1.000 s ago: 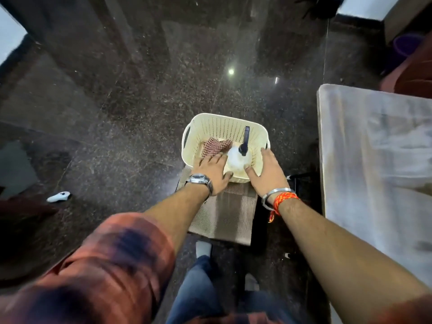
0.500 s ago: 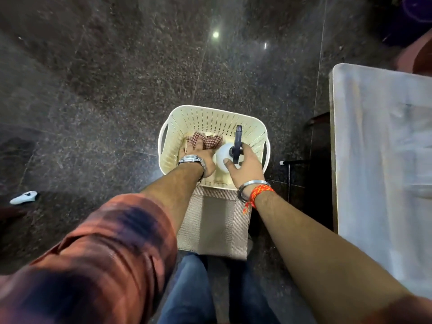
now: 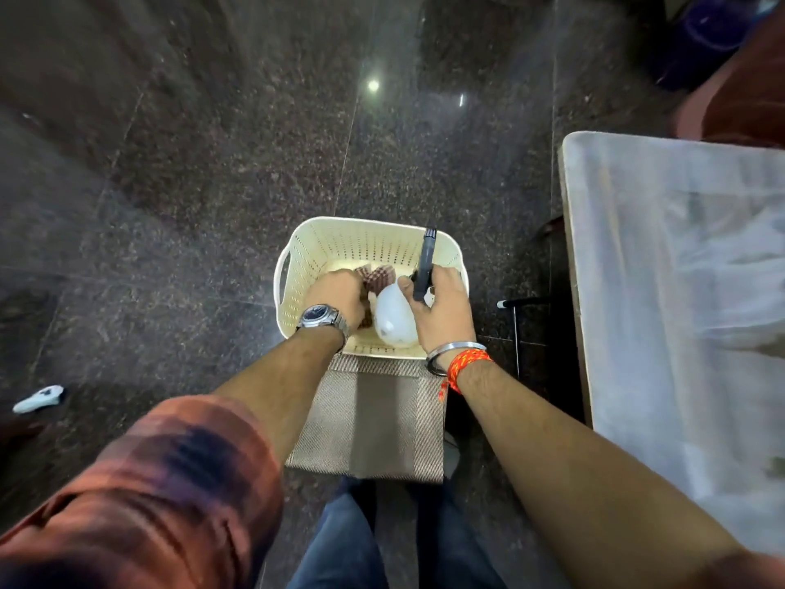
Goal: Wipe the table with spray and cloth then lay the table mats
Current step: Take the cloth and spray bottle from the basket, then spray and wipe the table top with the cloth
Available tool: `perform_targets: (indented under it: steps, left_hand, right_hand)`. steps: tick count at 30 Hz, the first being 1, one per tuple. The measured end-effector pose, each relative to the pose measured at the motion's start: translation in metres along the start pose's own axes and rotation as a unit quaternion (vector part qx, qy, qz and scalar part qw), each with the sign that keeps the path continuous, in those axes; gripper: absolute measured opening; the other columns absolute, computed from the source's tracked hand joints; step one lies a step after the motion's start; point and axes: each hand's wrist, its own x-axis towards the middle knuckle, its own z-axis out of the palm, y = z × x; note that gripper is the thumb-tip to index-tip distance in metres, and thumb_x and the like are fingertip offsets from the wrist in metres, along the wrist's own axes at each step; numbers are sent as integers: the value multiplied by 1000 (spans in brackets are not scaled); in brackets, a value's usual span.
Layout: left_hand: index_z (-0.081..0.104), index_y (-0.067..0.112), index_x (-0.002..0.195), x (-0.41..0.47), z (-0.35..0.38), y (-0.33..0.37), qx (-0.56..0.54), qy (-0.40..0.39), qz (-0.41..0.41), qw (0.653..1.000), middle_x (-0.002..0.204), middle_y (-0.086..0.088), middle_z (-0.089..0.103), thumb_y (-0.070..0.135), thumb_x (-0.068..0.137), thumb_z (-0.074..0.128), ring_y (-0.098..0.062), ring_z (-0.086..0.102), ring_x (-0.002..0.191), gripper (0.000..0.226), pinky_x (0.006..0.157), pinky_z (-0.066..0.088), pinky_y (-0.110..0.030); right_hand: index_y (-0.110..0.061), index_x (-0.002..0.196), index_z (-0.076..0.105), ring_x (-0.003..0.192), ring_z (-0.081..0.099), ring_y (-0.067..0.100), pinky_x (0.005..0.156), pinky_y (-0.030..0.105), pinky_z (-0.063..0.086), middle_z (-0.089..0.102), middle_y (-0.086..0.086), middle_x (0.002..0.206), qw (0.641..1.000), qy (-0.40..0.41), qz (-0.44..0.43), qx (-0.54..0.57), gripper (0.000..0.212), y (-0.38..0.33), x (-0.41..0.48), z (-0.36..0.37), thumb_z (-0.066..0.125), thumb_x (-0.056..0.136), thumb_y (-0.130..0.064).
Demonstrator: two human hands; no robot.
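In the basket point(image 3: 361, 242) on the floor point(image 3: 204, 197), the left hand point(image 3: 340, 293) grips the checked cloth point(image 3: 381, 275). The right hand point(image 3: 444, 310) curls round the spray bottle point(image 3: 393, 323). The basket sits on the table mats' point(image 3: 374, 418) far edge.

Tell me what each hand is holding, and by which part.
Right hand grips the spray bottle by its black trigger head; left hand grips the checked cloth at its near end.

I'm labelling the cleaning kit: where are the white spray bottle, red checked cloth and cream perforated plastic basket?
white spray bottle with black nozzle point(image 3: 393, 318), head view, on its rounded white body.
red checked cloth point(image 3: 380, 275), head view, on its exposed fold.
cream perforated plastic basket point(image 3: 361, 244), head view, on its far inner wall.
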Motion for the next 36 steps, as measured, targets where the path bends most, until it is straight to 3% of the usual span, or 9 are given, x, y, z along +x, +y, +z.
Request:
perform_targets:
  steps: [6,9,12,16,19,22,26,30,36]
  left_hand:
    - [53,18,90,-28,-46,34,-181,85,8,980,87,-8,65,13,81,57,-30,60,81,11,74,51,-38]
    - [49,18,91,-44,-62,65,-178,78,78,978,84,-11,66,12,83,52,-34,61,79,11,71,51,-40]
    - [55,19,86,-60,-74,106,-140,75,139,977,87,-13,68,10,81,48,-36,62,84,12,72,50,-39]
    - [63,17,87,-90,-77,167,-135,59,201,968,97,-12,64,18,83,54,-32,59,94,10,82,47,-36]
    - [47,21,88,-115,-68,204,-129,34,236,962,100,-6,56,31,76,69,-27,55,94,27,83,46,-36]
    - [46,19,94,-137,-54,236,-141,-6,242,960,108,-8,50,13,69,68,-31,52,101,34,88,44,-39]
    - [54,13,112,-162,-28,276,-138,-20,190,972,124,-11,47,9,74,62,-35,47,113,39,100,38,-37]
    - [49,12,133,-188,1,315,-120,-19,143,982,135,-10,41,8,78,56,-38,40,121,55,107,31,-36]
    - [32,15,145,-221,33,376,-82,-3,102,991,139,-8,37,12,77,55,-37,36,124,72,107,30,-36]
  right_hand:
    - [7,104,50,90,49,24,80,29,39,45,21,109,990,121,-29,63,42,-35,-27,-47,53,88,-32]
    - [6,92,52,83,47,22,79,25,37,48,17,98,974,201,-30,97,45,-43,-51,-80,43,78,-35]
    - [-11,74,49,73,41,11,73,23,35,47,4,83,959,265,-21,99,11,-41,-75,-116,50,75,-22]
    - [-17,58,39,59,41,22,59,27,28,41,0,59,945,312,40,84,19,-26,-108,-160,54,69,-21]
    - [-15,72,44,61,43,26,59,30,31,49,5,64,932,321,112,126,15,-6,-134,-192,55,70,-25]
    - [-14,88,59,69,52,25,67,30,40,61,6,76,919,310,166,178,15,13,-151,-224,60,75,-21]
    - [-3,76,69,66,55,22,61,29,44,65,7,71,904,299,203,227,18,53,-173,-265,60,82,-17]
    - [-1,78,62,64,49,25,57,31,38,56,8,69,922,261,214,188,17,95,-193,-304,56,86,-15]
    - [-16,64,52,65,44,27,60,30,35,49,3,63,947,177,228,142,13,148,-203,-381,55,77,-15]
